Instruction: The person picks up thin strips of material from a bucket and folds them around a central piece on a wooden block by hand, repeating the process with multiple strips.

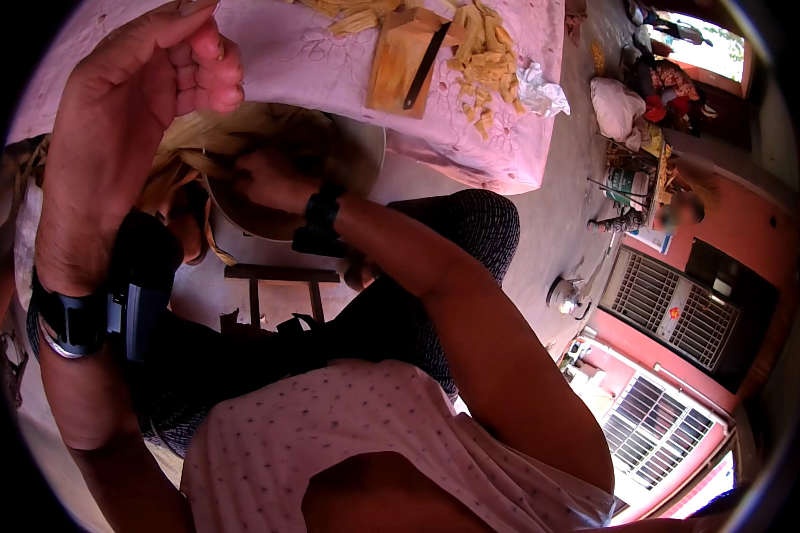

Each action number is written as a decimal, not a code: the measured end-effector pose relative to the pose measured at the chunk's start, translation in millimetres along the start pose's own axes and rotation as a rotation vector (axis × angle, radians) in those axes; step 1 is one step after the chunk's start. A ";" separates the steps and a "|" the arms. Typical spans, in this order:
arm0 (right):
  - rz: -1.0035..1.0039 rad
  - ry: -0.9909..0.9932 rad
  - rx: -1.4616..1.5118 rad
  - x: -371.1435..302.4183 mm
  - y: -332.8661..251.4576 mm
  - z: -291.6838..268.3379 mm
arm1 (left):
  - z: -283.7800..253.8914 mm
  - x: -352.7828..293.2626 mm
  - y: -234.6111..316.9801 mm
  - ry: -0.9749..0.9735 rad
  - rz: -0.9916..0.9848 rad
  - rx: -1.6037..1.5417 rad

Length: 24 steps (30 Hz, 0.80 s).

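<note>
My left hand (142, 75) is raised at the upper left beside the pink-covered table. Its fingers are curled in toward the palm, and the thumb tip lies at the picture's upper edge. Whether anything is pinched there cannot be made out. My right hand (280, 182) reaches down into a wide pale basin (373, 164), among long yellowish-brown strips (182, 147). Shadow hides its fingers. On the pink tablecloth (293, 67) lies a wooden board (391, 67) with a dark narrow blade (427, 67) across it. Cut yellow pieces (489, 67) are heaped beside the board.
Crumpled white plastic (542, 91) lies at the table's right corner. A low stool or frame (280, 274) stands below the basin, between my legs. Across the floor to the right are a white sack (618, 107), other goods and a metal pot (563, 295) near barred windows.
</note>
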State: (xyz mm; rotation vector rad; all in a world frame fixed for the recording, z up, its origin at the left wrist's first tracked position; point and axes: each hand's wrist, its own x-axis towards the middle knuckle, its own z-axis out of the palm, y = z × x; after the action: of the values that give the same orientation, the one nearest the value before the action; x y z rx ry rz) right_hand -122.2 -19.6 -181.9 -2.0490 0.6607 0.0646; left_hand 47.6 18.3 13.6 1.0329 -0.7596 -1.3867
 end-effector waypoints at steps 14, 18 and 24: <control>0.071 -0.136 0.554 -31.5 -66.2 -77.8 | -12.3 -17.9 17.9 0.072 -0.023 0.093; -0.046 -0.104 0.406 -40.0 -98.1 -115.9 | -9.9 -9.1 4.8 0.039 -0.085 0.159; -0.083 0.121 0.202 -61.1 -131.2 -153.0 | 1.5 -0.8 -13.4 0.011 0.058 0.281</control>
State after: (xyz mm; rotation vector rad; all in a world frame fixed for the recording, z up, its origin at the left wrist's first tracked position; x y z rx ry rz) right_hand -144.1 -64.1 22.8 -1.8933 0.6290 -0.1694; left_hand 40.7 20.2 2.1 1.2235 -0.9885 -1.2463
